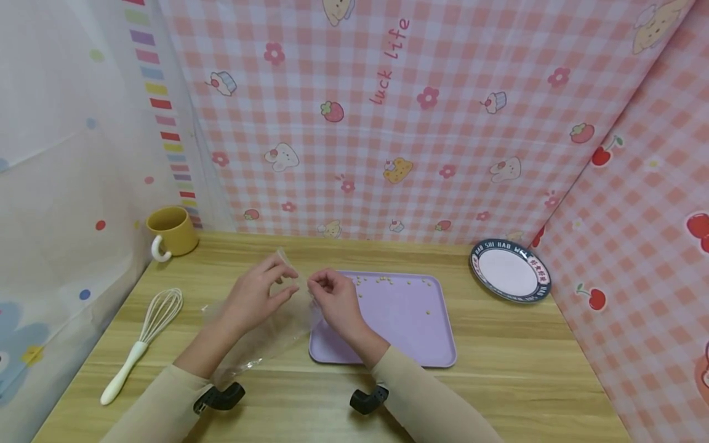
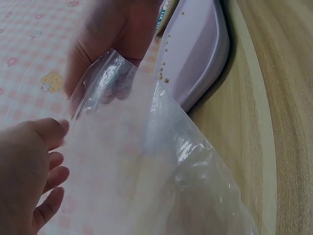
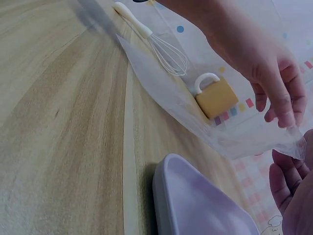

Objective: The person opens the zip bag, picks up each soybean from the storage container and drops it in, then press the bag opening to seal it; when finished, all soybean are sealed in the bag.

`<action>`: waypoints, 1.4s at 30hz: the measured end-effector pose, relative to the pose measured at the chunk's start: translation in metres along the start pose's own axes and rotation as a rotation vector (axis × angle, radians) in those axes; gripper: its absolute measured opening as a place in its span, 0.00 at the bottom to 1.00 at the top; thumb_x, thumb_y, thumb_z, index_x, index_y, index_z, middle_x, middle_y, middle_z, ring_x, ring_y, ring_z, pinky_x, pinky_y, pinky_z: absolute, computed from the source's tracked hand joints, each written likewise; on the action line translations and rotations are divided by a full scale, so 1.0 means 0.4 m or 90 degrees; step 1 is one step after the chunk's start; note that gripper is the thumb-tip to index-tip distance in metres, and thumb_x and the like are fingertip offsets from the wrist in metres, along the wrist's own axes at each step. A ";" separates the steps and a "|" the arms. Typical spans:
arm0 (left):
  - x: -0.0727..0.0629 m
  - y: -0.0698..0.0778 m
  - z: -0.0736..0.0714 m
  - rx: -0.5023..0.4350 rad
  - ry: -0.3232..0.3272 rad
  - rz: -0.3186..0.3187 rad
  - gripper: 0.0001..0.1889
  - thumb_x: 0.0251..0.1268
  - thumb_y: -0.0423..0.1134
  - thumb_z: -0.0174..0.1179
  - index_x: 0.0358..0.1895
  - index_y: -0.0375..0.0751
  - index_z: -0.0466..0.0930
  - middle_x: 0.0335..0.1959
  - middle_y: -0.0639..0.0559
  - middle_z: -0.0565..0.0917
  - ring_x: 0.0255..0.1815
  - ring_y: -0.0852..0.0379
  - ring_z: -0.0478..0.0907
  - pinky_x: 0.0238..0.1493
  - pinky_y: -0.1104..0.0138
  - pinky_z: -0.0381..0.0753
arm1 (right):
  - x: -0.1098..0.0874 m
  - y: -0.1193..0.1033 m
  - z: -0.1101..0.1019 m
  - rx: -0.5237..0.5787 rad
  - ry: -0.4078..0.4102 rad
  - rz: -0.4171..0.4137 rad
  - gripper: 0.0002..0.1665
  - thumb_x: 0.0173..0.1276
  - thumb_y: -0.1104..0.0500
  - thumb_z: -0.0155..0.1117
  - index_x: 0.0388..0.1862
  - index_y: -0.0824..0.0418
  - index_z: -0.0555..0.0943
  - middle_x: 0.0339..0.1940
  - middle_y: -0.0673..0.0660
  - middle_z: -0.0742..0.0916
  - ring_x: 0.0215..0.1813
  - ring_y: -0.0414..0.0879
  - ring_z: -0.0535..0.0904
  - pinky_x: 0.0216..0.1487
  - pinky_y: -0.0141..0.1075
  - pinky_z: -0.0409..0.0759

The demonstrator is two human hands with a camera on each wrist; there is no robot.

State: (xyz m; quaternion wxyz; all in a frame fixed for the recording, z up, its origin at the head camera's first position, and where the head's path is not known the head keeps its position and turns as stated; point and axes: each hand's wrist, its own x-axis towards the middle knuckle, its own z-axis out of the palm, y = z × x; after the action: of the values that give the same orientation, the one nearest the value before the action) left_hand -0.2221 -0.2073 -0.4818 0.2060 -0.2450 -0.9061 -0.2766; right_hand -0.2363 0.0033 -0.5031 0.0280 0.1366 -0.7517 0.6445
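Note:
A clear plastic bag [image 2: 132, 161] hangs slanting between the hands, its lower part spreading toward the table. My left hand [image 1: 256, 294] is at the bag's top edge, thumb and fingers curved around it, thumb tip at the edge in the left wrist view. My right hand [image 1: 339, 301] pinches the bag's other top corner, fingers bent. This hand and its forearm overlap the left part of a lilac tray [image 1: 404, 335]. Small yellow grains [image 1: 383, 280] lie scattered on the tray, mostly along its far side. In the right wrist view, the left hand's fingertips meet the bag edge.
At the left, a white whisk [image 1: 135, 351] lies on the wooden table [image 1: 515, 381]. Behind it stands a yellow mug [image 1: 176, 232] with a white handle. A dark-rimmed plate [image 1: 508, 271] rests at the back right, near the checked wall cloths.

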 end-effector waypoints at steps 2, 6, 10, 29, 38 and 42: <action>0.001 0.004 -0.001 -0.013 -0.010 -0.017 0.10 0.72 0.41 0.78 0.50 0.46 0.90 0.50 0.55 0.84 0.44 0.53 0.87 0.42 0.55 0.88 | 0.001 0.001 0.000 -0.005 -0.002 0.002 0.03 0.78 0.67 0.71 0.41 0.65 0.90 0.32 0.49 0.88 0.31 0.36 0.80 0.34 0.26 0.80; 0.001 0.011 0.005 -0.043 0.004 -0.036 0.08 0.75 0.42 0.75 0.49 0.44 0.90 0.48 0.54 0.85 0.43 0.52 0.89 0.44 0.55 0.91 | 0.000 0.001 0.001 -0.014 -0.005 0.005 0.04 0.78 0.67 0.71 0.41 0.65 0.90 0.33 0.50 0.88 0.31 0.35 0.80 0.33 0.26 0.79; 0.003 0.018 0.014 -0.068 0.032 -0.075 0.08 0.73 0.41 0.77 0.48 0.43 0.91 0.45 0.55 0.87 0.42 0.52 0.90 0.44 0.54 0.92 | -0.003 0.000 0.003 -0.001 -0.012 0.006 0.03 0.77 0.67 0.72 0.42 0.67 0.89 0.34 0.51 0.89 0.30 0.36 0.82 0.32 0.26 0.80; 0.004 0.052 0.039 -0.211 0.024 -0.180 0.17 0.62 0.18 0.71 0.53 0.34 0.89 0.52 0.45 0.87 0.41 0.50 0.89 0.42 0.62 0.92 | -0.011 0.007 0.016 0.082 -0.080 0.061 0.11 0.70 0.75 0.71 0.49 0.73 0.83 0.34 0.57 0.88 0.31 0.38 0.82 0.33 0.27 0.82; 0.001 0.049 0.038 -0.166 0.008 -0.162 0.22 0.60 0.18 0.70 0.58 0.34 0.89 0.56 0.44 0.87 0.40 0.52 0.90 0.43 0.60 0.92 | -0.008 0.022 0.007 0.032 -0.055 0.063 0.13 0.71 0.75 0.71 0.53 0.73 0.82 0.35 0.56 0.89 0.32 0.38 0.83 0.32 0.28 0.82; 0.003 0.055 0.036 -0.178 -0.013 -0.158 0.22 0.61 0.18 0.71 0.59 0.32 0.88 0.57 0.43 0.86 0.40 0.51 0.90 0.44 0.60 0.92 | -0.011 0.024 0.002 -0.001 -0.056 0.037 0.15 0.72 0.74 0.72 0.54 0.72 0.81 0.40 0.58 0.89 0.34 0.37 0.83 0.33 0.28 0.82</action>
State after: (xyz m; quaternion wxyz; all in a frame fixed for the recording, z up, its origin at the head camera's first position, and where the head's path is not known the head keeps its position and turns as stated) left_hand -0.2141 -0.1824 -0.4832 0.1250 -0.1606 -0.8840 -0.4208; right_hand -0.2344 0.0045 -0.5133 -0.0238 0.1433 -0.7562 0.6380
